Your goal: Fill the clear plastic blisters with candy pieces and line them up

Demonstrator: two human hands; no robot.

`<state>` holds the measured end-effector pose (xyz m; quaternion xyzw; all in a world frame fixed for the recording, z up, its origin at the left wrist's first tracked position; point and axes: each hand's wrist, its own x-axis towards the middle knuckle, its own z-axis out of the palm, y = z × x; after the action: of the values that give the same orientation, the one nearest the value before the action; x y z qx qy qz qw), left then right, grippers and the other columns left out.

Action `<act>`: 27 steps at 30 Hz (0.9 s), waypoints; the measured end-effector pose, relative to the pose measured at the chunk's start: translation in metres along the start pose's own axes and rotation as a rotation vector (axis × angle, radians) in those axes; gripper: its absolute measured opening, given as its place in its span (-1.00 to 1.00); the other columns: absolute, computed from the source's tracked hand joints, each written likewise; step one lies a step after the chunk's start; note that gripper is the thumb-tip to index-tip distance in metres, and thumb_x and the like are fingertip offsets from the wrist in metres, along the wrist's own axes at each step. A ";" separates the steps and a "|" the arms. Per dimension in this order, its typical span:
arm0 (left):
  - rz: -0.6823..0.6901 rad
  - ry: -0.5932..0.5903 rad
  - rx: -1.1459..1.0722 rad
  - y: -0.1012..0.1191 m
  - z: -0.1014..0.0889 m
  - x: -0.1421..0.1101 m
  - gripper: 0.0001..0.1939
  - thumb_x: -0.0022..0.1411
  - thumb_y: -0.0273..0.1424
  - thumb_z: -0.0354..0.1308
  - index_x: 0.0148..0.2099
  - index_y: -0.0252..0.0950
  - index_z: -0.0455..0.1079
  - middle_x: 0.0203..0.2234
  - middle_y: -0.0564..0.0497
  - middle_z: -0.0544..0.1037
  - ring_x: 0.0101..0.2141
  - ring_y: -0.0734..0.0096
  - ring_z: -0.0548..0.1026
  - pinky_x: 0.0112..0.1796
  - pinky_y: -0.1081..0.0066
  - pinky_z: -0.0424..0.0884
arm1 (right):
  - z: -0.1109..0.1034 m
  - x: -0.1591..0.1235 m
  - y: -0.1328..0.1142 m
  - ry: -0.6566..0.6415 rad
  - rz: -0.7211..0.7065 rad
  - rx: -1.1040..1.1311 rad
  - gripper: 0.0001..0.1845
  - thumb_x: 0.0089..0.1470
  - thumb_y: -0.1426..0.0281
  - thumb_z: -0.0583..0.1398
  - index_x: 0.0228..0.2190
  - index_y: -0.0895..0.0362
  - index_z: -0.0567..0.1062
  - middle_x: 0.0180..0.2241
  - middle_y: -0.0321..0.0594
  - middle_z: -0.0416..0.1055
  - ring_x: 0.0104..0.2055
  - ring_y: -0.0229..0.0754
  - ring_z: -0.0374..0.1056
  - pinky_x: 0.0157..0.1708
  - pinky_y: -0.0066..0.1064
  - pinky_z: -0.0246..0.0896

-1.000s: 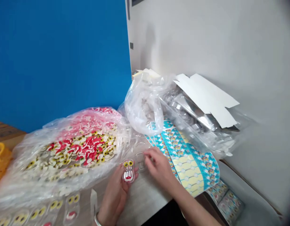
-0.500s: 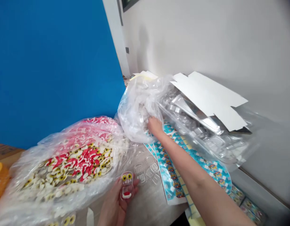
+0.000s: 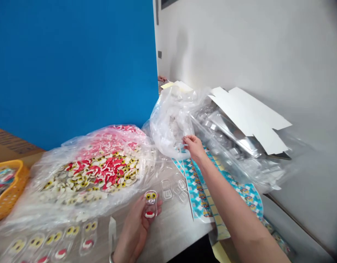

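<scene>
My left hand (image 3: 137, 223) is closed around a clear plastic blister shell (image 3: 150, 204) holding two yellow googly eyes and a red-and-white mouth piece. My right hand (image 3: 194, 146) reaches to the mouth of a crumpled clear plastic bag (image 3: 168, 128), its fingers pinched together; what lies between them is too small and see-through to name. A few empty clear shells (image 3: 167, 190) lie on the table between my hands. Left of them sits a big open plastic bag (image 3: 152, 160) of loose yellow eyes (image 3: 127, 170) and red mouth pieces (image 3: 110, 177).
Filled shells (image 3: 87, 237) stand in a row at front left, beside a white strip (image 3: 112, 232). An orange basket (image 3: 13, 197) is at far left. Printed blue sheets (image 3: 197, 193), a bag of clear packaging (image 3: 234, 146) and white card (image 3: 256, 120) lie right. A blue panel (image 3: 75, 65) rises behind.
My right hand has drawn back slightly from inside the bag to its edge. My left hand still holds the filled shell. The view has turned left, showing more basket and filled shells.
</scene>
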<state>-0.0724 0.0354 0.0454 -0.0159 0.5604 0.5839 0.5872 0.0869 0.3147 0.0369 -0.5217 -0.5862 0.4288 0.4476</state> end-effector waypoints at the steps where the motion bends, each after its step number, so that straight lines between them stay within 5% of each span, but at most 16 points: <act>1: 0.001 -0.012 0.002 0.000 -0.001 0.000 -0.77 0.21 -0.39 0.24 -0.11 -0.40 0.50 -0.15 -0.19 0.65 -0.21 0.08 0.64 -0.22 0.24 0.57 | -0.002 -0.010 -0.005 -0.012 0.019 0.068 -0.65 0.01 0.04 0.14 -0.48 0.07 0.34 -0.54 -0.31 0.37 -0.46 -0.20 0.32 -0.46 -0.38 0.30; 7: 0.062 -0.119 0.045 -0.003 -0.002 -0.003 -0.48 0.05 -0.37 0.41 0.06 -0.27 0.38 -0.09 -0.12 0.60 -0.18 0.21 0.62 -0.17 0.32 0.50 | -0.003 -0.111 -0.026 -0.223 0.170 0.294 -0.61 -0.14 0.04 0.30 -0.55 0.08 0.36 -0.68 -0.40 0.27 -0.66 -0.33 0.16 -0.64 -0.47 0.14; 13: 0.139 -0.183 0.036 -0.016 -0.004 -0.004 -0.03 -0.14 -0.35 0.52 0.30 -0.26 0.18 -0.15 -0.11 0.59 -0.10 0.18 0.55 -0.03 0.27 0.38 | 0.028 -0.198 -0.024 -0.419 0.409 0.291 -0.63 -0.15 0.14 0.36 -0.59 0.09 0.34 -0.77 -0.42 0.26 -0.74 -0.38 0.09 -0.70 -0.53 0.00; 18: 0.180 -0.231 -0.010 -0.028 -0.015 -0.003 0.02 -0.16 -0.41 0.53 0.32 -0.30 0.15 -0.10 -0.15 0.57 -0.14 0.24 0.51 -0.03 0.29 0.34 | 0.048 -0.220 -0.024 -0.451 0.459 0.333 -0.58 -0.20 0.09 0.40 -0.58 0.09 0.37 -0.76 -0.43 0.25 -0.73 -0.35 0.12 -0.69 -0.50 0.04; 27: 0.105 -0.312 -0.125 -0.019 -0.024 -0.007 -0.06 -0.21 -0.41 0.56 0.22 -0.28 0.26 -0.24 -0.03 0.52 -0.34 0.43 0.46 -0.15 0.33 0.34 | 0.048 -0.219 -0.020 -0.616 0.424 0.324 -0.50 -0.16 -0.03 0.42 -0.45 0.15 0.52 -0.67 -0.32 0.37 -0.64 -0.29 0.22 -0.58 -0.44 0.14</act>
<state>-0.0725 0.0087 0.0293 0.0679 0.4251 0.6428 0.6336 0.0483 0.0928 0.0282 -0.4009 -0.4970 0.7346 0.2292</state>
